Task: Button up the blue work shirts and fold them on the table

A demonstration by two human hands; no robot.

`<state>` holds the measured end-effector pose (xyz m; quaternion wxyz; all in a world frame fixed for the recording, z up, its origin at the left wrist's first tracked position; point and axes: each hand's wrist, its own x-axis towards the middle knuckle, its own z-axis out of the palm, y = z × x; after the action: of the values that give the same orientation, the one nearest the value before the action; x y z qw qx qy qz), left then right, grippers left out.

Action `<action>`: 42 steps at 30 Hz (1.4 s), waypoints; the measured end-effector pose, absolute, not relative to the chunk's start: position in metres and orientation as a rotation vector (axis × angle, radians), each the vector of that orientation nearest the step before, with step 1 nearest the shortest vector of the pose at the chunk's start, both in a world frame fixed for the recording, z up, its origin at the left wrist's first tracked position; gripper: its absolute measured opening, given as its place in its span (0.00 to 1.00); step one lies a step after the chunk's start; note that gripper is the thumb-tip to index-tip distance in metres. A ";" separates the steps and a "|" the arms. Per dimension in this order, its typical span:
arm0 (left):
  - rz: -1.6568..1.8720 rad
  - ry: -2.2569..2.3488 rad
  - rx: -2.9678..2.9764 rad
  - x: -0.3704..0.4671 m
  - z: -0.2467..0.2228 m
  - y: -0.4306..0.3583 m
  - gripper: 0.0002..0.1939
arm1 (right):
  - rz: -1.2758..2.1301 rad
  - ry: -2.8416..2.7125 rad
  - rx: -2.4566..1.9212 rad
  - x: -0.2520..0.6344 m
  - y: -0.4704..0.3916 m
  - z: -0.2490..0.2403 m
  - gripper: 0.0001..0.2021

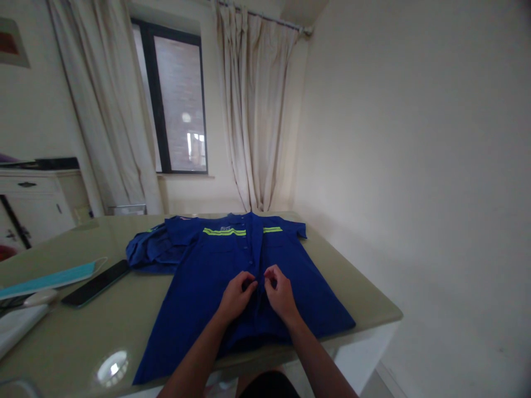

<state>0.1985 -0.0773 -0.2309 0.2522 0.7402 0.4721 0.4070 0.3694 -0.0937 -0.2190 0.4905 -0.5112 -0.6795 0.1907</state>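
The hands [238, 296] and slender forearms [203, 348] are bare, with rounded black clothing [270, 385] below.

Two bare forearms reach up from the bottom edge of the frame, angling inward. The left hand [238, 296] and right hand [281, 292] face each other just below center, nearly meeting, each with its thumb and index finger drawn together in a pinch and the wrists apart.
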 end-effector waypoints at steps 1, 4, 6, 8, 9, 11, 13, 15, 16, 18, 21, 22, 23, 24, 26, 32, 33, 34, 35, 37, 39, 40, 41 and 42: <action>1.108 1.278 2.009 0.198 -0.231 -0.077 0.11 | 0.429 -1.687 -1.268 0.368 -0.096 -0.218 0.08; 1.107 1.241 2.013 0.196 -0.232 -0.075 0.09 | 0.343 -1.794 -1.356 0.364 -0.101 -0.214 0.07; 1.108 1.209 2.020 0.195 -0.233 -0.075 0.10 | 0.327 -1.824 -1.426 0.363 -0.102 -0.214 0.07; 1.101 1.193 2.023 0.195 -0.233 -0.075 0.11 | 0.332 -1.844 -1.500 0.363 -0.101 -0.216 0.07; 1.085 1.203 2.026 0.196 -0.233 -0.075 0.11 | 0.327 -1.855 -1.529 0.363 -0.101 -0.217 0.05; 1.028 1.279 2.070 0.198 -0.233 -0.077 0.09 | 0.291 -1.876 -1.554 0.364 -0.100 -0.219 0.04; 0.962 1.404 2.156 0.200 -0.232 -0.080 0.08 | 0.243 -1.890 -1.530 0.364 -0.101 -0.219 0.04; 0.925 1.497 2.220 0.203 -0.230 -0.083 0.05 | 0.206 -1.910 -1.478 0.363 -0.102 -0.217 0.04; 0.922 1.516 2.233 0.203 -0.228 -0.085 0.06 | 0.189 -1.924 -1.457 0.362 -0.103 -0.216 0.05; 0.937 1.507 2.233 0.204 -0.226 -0.087 0.07 | 0.163 -1.958 -1.437 0.361 -0.105 -0.214 0.06; 0.948 1.469 2.237 0.202 -0.222 -0.089 0.09 | 0.152 -1.989 -1.430 0.359 -0.105 -0.212 0.06; 0.947 1.455 2.233 0.201 -0.222 -0.089 0.10 | 0.161 -1.978 -1.428 0.359 -0.104 -0.212 0.06; 0.944 1.441 2.224 0.200 -0.222 -0.089 0.10 | 0.174 -1.958 -1.431 0.359 -0.104 -0.213 0.06; 0.945 1.426 2.209 0.200 -0.222 -0.089 0.10 | 0.189 -1.936 -1.438 0.359 -0.103 -0.213 0.06; 0.965 1.391 2.183 0.199 -0.223 -0.089 0.10 | 0.210 -1.900 -1.461 0.360 -0.102 -0.214 0.06; 0.967 1.401 2.322 0.203 -0.220 -0.097 0.09 | 0.172 -1.827 -1.490 0.361 -0.103 -0.214 0.06; 0.936 1.447 2.359 0.204 -0.219 -0.099 0.10 | 0.175 -1.847 -1.483 0.360 -0.103 -0.215 0.06; 0.896 1.492 2.395 0.205 -0.218 -0.100 0.10 | 0.184 -1.878 -1.473 0.360 -0.103 -0.215 0.06; 0.853 1.526 2.427 0.205 -0.218 -0.101 0.11 | 0.195 -1.910 -1.462 0.360 -0.103 -0.216 0.06; 0.786 1.567 2.466 0.207 -0.217 -0.102 0.11 | 0.210 -1.956 -1.442 0.360 -0.103 -0.217 0.07; 0.767 1.602 2.458 0.208 -0.216 -0.102 0.13 | 0.211 -1.981 -1.418 0.359 -0.103 -0.217 0.07; 0.765 1.619 2.447 0.209 -0.216 -0.102 0.14 | 0.208 -1.988 -1.411 0.359 -0.103 -0.216 0.07; 0.764 1.628 2.440 0.209 -0.216 -0.102 0.16 | 0.206 -1.993 -1.408 0.359 -0.104 -0.216 0.07; 0.765 1.628 2.436 0.209 -0.216 -0.102 0.17 | 0.205 -1.997 -1.403 0.359 -0.104 -0.215 0.07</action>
<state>0.2092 -0.1023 -0.2160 0.0565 0.8032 0.5367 0.2522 0.3591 -0.1043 -0.2151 0.3394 -0.5390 -0.7668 0.0789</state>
